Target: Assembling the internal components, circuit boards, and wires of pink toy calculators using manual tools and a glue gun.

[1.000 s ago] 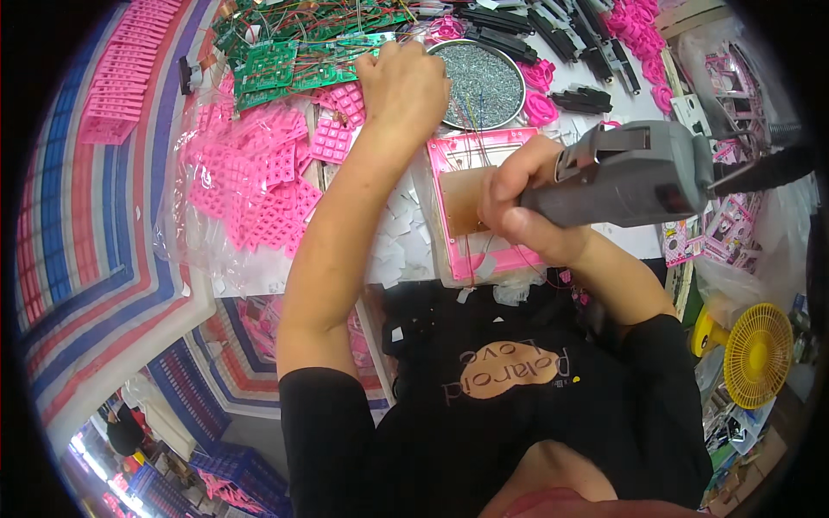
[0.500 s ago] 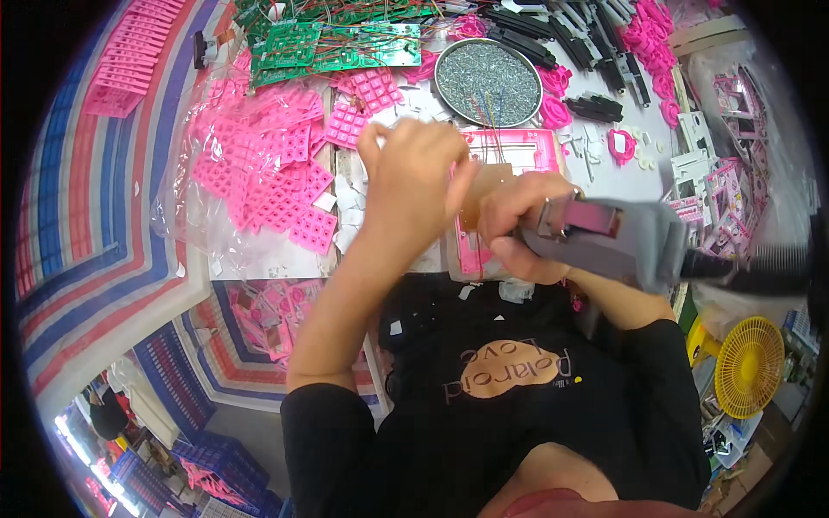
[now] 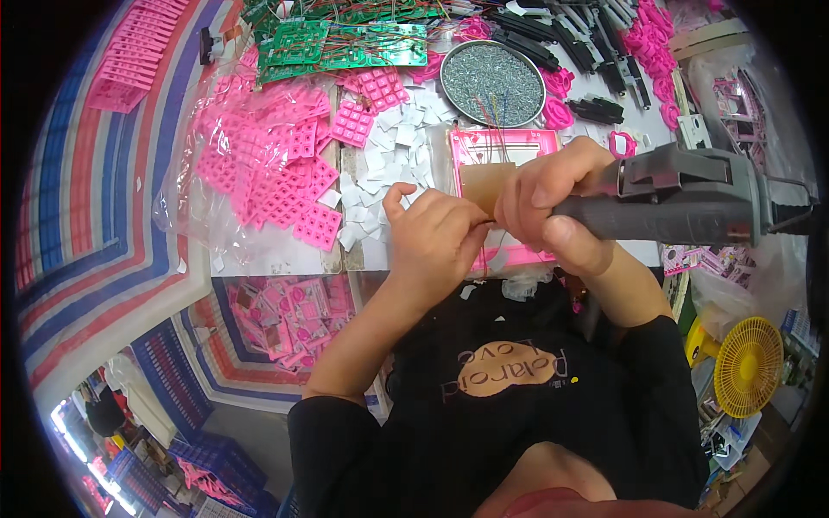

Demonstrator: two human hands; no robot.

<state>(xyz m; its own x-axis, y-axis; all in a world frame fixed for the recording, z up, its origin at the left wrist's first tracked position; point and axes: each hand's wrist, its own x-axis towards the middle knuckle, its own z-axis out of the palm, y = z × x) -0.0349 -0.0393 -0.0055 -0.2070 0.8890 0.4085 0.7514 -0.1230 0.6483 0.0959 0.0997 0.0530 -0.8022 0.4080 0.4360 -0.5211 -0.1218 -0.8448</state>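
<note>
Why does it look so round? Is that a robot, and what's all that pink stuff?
No robot here, just a person's two bare hands! A wide fisheye camera on the person's head looks down, so straight edges look bent. The right hand has its fingers wrapped around a grey tool. The left hand is beside it, by a pink frame; whether it holds something tiny, I can't tell. On the white table lie pink button pads, green circuit boards, white scraps and little silvery bits in a dish.
</note>
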